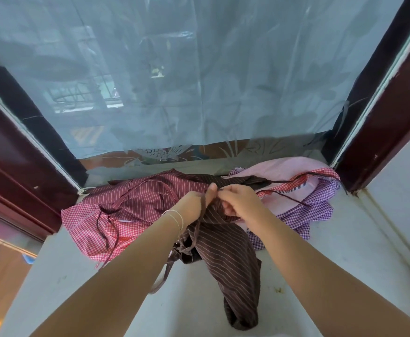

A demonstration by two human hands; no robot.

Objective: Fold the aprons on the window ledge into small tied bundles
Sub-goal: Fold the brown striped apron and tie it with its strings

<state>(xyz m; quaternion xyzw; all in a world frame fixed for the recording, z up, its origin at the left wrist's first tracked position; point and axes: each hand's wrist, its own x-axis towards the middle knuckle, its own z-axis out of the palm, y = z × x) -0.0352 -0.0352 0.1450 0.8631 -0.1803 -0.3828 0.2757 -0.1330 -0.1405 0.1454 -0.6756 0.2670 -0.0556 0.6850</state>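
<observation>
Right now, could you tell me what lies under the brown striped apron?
The brown striped apron overlaps the red striped apron and the pale ledge. Anything beneath its bunched middle, gripped by both hands, is hidden.

Two bare forearms are coming into view from the bottom edge, no sleeves showing anywhere along them. The left hand [194, 205] is wearing a thin pale string bracelet [176, 216], looping the wrist in a couple of fine strands that are crossing slightly. The right hand [239, 203] is showing no ring, no watch, no band at the wrist. Fingernails are looking short and unpainted where they are showing, and nothing else is being worn.
</observation>
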